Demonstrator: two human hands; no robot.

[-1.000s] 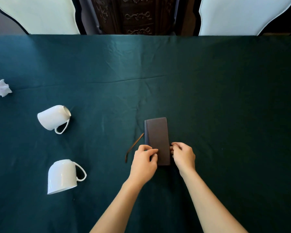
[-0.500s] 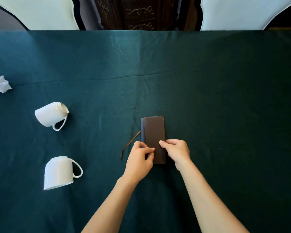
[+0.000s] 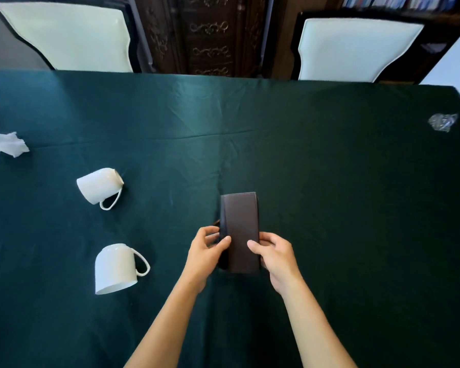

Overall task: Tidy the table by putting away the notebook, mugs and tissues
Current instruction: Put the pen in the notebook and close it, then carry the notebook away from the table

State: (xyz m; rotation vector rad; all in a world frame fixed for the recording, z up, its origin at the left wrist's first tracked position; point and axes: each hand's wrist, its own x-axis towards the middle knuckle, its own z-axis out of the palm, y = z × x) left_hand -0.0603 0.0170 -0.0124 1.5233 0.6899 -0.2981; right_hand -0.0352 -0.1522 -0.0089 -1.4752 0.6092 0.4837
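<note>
I have just lifted the notebook (image 3: 241, 229) off the surface (image 3: 329, 208). My left hand (image 3: 206, 252) and right hand (image 3: 275, 254) both hold it. Mugs and tissues wait.

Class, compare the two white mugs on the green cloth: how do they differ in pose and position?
The far mug lies on its side, mouth pointing right; the near mug stands upside down, rim on the cloth. The far mug's handle points toward the person; the near mug's handle points right. Both are plain white, and neither is touched by a hand.
</note>
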